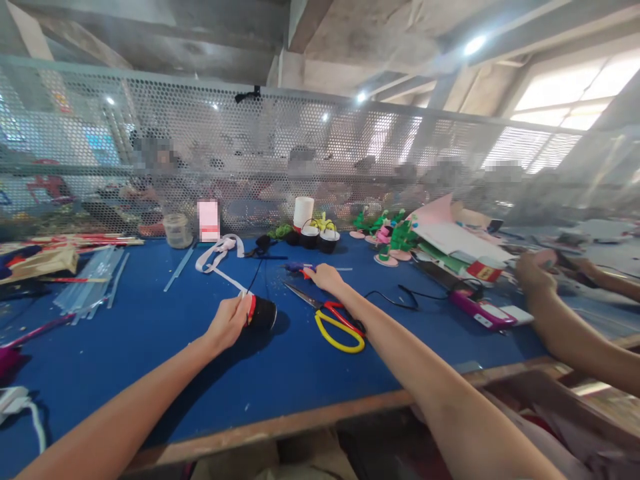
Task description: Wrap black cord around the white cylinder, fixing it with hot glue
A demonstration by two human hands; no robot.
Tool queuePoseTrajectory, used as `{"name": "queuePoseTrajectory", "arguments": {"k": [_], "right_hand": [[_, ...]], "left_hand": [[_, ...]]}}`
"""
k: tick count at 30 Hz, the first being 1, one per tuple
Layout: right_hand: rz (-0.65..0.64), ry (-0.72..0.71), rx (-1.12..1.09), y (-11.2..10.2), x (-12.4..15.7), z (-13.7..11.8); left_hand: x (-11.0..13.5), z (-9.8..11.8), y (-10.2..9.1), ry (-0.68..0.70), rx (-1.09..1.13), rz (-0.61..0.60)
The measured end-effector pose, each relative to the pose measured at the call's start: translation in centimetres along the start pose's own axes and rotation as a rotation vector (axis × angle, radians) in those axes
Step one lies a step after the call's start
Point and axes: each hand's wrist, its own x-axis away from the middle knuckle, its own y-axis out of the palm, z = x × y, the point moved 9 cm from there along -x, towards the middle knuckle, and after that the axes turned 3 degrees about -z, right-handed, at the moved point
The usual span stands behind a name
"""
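Observation:
My left hand (227, 325) is closed around the rim end of a small black bucket (263, 313), tipped on its side just above the table. A red band circles its rim, and a thin black handle sticks up. White ribbon (227, 277) runs from the bucket to a loose loop behind it. My right hand (327, 279) is closed on a small blue-and-red glue gun (299, 268), largely covered by the fingers and pointing left. Scissors (345, 330) with yellow and red handles lie below my right wrist, blades apart.
Clear glue sticks (95, 280) lie left, near a glass jar (177, 231). Two black buckets (327, 240) and green figures (400, 240) stand at the back. A purple box (480, 311) and papers (450, 233) lie right, beside a co-worker's arm (565, 320). Perforated metal screens the back.

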Motion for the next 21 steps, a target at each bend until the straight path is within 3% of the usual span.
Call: {"name": "queuePoseTrajectory", "arguments": {"k": [5,11,15,18,21], "right_hand": [[-0.022,-0.136,-0.006,-0.2,2.2,-4.7],[-0.344,-0.341,-0.261,4.5,6.2,-10.6],[-0.395,-0.316,-0.634,5.9,6.9,-11.5],[-0.363,-0.323,-0.725,5.4,7.1,-11.5],[-0.318,-0.348,-0.829,4.0,7.5,-11.4]], "left_hand": [[-0.1,0.0,0.0,0.006,-0.062,-0.002],[0.0,1.0,0.3,0.120,-0.135,-0.040],[0.4,2.2,1.0,0.230,-0.150,-0.120],[0.7,2.9,1.3,0.275,-0.160,-0.142],[0.6,2.7,1.3,0.206,-0.103,-0.128]]}}
